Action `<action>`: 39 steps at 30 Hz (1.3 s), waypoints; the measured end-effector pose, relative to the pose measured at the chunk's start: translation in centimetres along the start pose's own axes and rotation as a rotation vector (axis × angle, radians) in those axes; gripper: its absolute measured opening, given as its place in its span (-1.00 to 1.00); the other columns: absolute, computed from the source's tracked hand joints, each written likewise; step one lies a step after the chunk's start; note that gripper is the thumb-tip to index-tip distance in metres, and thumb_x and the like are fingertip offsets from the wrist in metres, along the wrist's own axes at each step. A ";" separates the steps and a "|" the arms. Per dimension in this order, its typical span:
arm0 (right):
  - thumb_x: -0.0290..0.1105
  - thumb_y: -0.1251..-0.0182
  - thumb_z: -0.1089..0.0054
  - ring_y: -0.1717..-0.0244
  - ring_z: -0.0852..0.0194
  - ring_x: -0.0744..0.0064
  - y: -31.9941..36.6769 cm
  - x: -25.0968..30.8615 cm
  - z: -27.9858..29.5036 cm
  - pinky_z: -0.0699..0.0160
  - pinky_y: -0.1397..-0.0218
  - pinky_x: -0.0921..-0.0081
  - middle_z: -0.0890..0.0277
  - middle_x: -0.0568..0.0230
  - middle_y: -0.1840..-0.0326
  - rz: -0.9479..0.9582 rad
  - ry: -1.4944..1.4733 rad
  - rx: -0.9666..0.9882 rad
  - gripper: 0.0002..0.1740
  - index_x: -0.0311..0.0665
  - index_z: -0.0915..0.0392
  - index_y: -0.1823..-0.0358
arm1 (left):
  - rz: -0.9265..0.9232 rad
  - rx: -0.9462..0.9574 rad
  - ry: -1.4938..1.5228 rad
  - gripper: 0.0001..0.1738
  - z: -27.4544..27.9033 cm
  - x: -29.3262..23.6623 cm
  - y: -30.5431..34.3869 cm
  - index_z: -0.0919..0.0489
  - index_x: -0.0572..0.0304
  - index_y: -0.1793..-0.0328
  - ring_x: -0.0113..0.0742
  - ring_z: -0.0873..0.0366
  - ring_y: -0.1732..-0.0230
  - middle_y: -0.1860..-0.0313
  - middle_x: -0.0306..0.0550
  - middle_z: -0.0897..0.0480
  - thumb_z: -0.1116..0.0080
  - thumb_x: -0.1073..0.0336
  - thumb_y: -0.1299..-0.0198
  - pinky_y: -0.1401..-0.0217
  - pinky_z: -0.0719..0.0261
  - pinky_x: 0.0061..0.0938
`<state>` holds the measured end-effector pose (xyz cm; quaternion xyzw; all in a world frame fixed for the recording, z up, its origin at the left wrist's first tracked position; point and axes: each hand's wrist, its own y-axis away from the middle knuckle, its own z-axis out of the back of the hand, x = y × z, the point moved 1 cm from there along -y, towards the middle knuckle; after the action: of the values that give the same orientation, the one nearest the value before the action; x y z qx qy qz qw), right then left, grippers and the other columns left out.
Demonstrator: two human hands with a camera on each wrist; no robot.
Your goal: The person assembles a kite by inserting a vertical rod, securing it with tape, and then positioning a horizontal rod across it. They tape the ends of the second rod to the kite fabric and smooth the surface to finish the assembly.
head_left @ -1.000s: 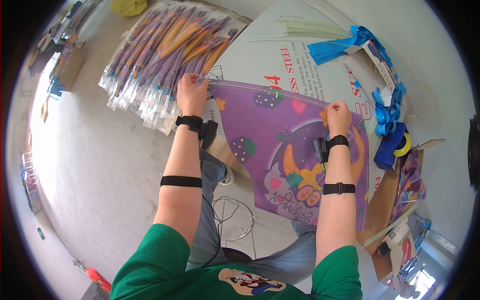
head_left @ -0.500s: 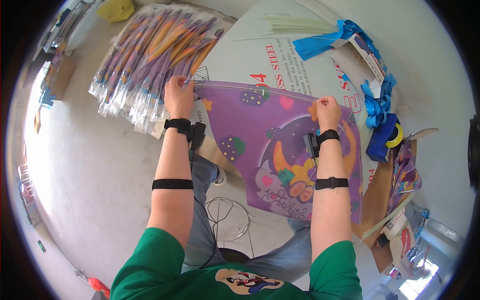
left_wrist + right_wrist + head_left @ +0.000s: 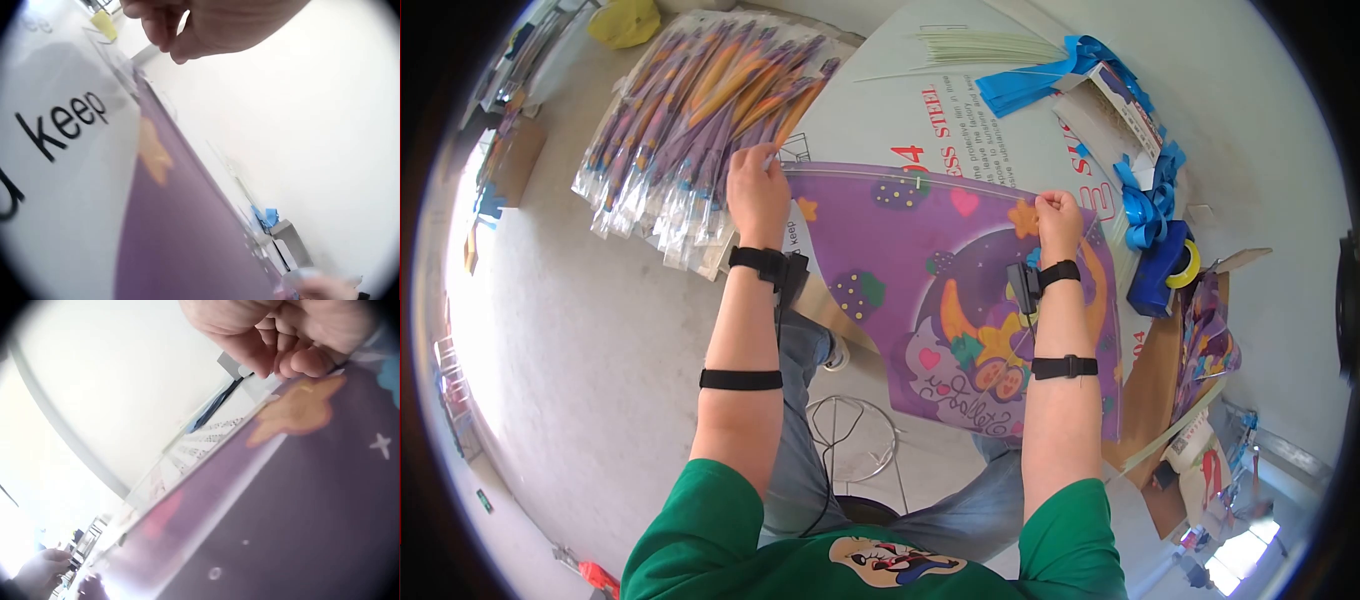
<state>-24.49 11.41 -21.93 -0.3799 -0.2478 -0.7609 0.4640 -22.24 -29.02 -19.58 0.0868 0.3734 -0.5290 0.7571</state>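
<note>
A purple printed sheet with a moon, stars and strawberries spans between both hands, its near part hanging past the table edge. The left hand pinches its upper left corner. In the left wrist view, the fingers of the left hand are bent together above the purple sheet. The right hand pinches the top edge toward the right. Seen from the right wrist, the right hand's curled fingers and thumb meet at the edge beside an orange star. A thin pale rod runs along the top edge.
Bagged purple and orange items lie in a pile at the upper left. Pale thin sticks, blue ribbon, an open box and a blue tape dispenser sit on the printed table. A wire stool stands below.
Both hands and the sheet have shifted left in the head view, as has the whole scene around them. Both hands keep their pinch on the sheet.
</note>
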 end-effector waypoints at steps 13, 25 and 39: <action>-0.15 -0.29 -0.07 -0.44 -0.04 0.10 10.7 8.2 -6.1 -0.04 -0.42 0.06 -0.18 0.04 -0.39 0.880 0.601 0.334 -0.38 -0.35 -0.27 -0.29 | -0.636 0.497 -0.151 -0.46 -4.4 -7.0 6.5 -0.27 0.13 -0.40 -0.20 0.00 -0.51 -0.47 -0.14 -0.16 0.08 0.15 -0.31 -0.51 0.10 -0.14; -0.14 -0.29 -0.06 -0.45 -0.03 0.16 10.9 7.9 -6.7 0.02 -0.45 0.06 -0.17 0.14 -0.41 0.898 0.651 0.334 -0.39 -0.29 -0.27 -0.31 | -0.678 0.574 -0.220 -0.46 -5.2 -6.6 6.7 -0.25 0.11 -0.41 -0.24 0.00 -0.51 -0.47 -0.17 -0.17 0.20 0.10 -0.36 -0.52 0.14 -0.16; -0.14 -0.31 -0.04 -0.42 -0.10 0.21 10.8 7.8 -6.6 0.00 -0.44 0.05 -0.22 0.16 -0.38 0.885 0.646 0.334 -0.41 -0.26 -0.28 -0.31 | -0.677 0.562 -0.245 -0.47 -5.1 -6.6 6.7 -0.27 0.05 -0.41 -0.27 -0.03 -0.49 -0.47 -0.21 -0.19 0.15 0.09 -0.34 -0.50 0.08 -0.10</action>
<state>-19.30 -2.28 -19.27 -0.1171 -0.0275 -0.5224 0.8442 -19.93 -18.66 -20.57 0.0989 0.1303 -0.8339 0.5270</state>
